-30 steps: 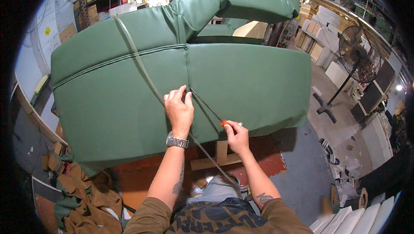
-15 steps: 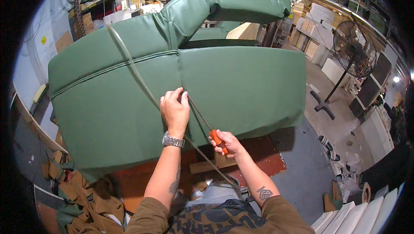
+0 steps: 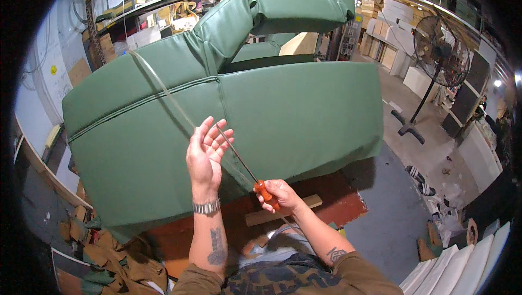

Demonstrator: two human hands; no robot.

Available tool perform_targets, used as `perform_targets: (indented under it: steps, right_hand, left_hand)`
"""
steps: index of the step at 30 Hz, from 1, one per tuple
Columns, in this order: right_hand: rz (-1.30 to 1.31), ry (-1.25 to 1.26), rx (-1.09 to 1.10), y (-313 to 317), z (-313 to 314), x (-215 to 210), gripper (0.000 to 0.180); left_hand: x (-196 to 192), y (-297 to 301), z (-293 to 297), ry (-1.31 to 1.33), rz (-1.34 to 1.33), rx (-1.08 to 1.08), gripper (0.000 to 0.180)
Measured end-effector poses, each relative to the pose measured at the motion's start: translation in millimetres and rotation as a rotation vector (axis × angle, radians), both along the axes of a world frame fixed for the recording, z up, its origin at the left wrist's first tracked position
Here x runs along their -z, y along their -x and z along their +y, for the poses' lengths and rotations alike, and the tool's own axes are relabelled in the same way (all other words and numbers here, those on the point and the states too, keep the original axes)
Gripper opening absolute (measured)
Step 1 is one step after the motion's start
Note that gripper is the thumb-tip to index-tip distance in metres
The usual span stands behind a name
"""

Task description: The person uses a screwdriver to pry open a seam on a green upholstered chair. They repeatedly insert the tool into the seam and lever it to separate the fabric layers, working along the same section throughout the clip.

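A screwdriver (image 3: 263, 189) with an orange handle and a long thin metal shaft is in my right hand (image 3: 281, 194), fingers wrapped round the handle. Its shaft slants up and left, and the tip is by the fingers of my left hand (image 3: 204, 156). That hand is open, palm turned up and fingers apart, with a metal watch on its wrist. Both hands are in front of a large green upholstered furniture piece (image 3: 304, 110), near its vertical seam. A thin pale hose (image 3: 163, 84) runs over the green cover and passes behind my left hand.
Under the green piece is a reddish-brown surface (image 3: 348, 202) with a wooden strip (image 3: 255, 219). Brown fabric (image 3: 128, 265) lies heaped at lower left. A standing fan (image 3: 437, 58) is at right, near slippers (image 3: 421, 181) on the floor. White foam sheets (image 3: 462, 265) lean at lower right.
My left hand has come off the seam and turned palm up. The screwdriver in my right hand has drawn back, down and left, its tip away from the green cover's seam.
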State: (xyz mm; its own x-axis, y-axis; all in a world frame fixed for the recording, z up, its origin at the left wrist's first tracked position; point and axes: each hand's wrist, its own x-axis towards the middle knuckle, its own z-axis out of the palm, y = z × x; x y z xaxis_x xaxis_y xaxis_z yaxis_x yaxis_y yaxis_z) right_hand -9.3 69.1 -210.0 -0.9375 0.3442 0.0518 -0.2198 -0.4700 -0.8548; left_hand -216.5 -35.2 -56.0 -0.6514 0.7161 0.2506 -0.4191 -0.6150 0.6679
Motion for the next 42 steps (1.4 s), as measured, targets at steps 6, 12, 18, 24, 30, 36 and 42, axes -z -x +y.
perform_targets:
  steps: [6, 12, 18, 24, 30, 36, 42]
  right_hand:
    - [-0.245, -0.195, 0.177, -40, -29, -24, 0.036]
    - [-0.277, -0.396, 0.357, -101, -48, -13, 0.032]
    - [-0.358, -0.18, 0.523, -113, -66, -2, 0.036]
    - [-0.45, -0.168, 0.924, -146, -58, -9, 0.031]
    - [-0.372, -0.697, 0.917, -143, -29, -23, 0.027]
    - [-0.419, -1.284, 0.858, -96, -19, -92, 0.04]
    - [-0.465, -1.666, 0.857, -71, -16, -130, 0.043]
  left_hand:
    - [31, 0, -36, 0.267, 0.305, -0.24, 0.043]
    - [-65, 30, -92, -0.212, 0.265, -0.83, 0.033]
    - [-97, -182, 1, -0.423, 1.109, -0.168, 0.033]
    - [6, -146, 66, -0.021, 0.769, -0.542, 0.036]
    - [104, -64, 44, 0.81, 1.006, -0.879, 0.066]
    - [122, -86, 71, 0.964, 1.002, -0.97, 0.072]
    - [111, -76, 70, 0.906, 1.013, -0.994, 0.066]
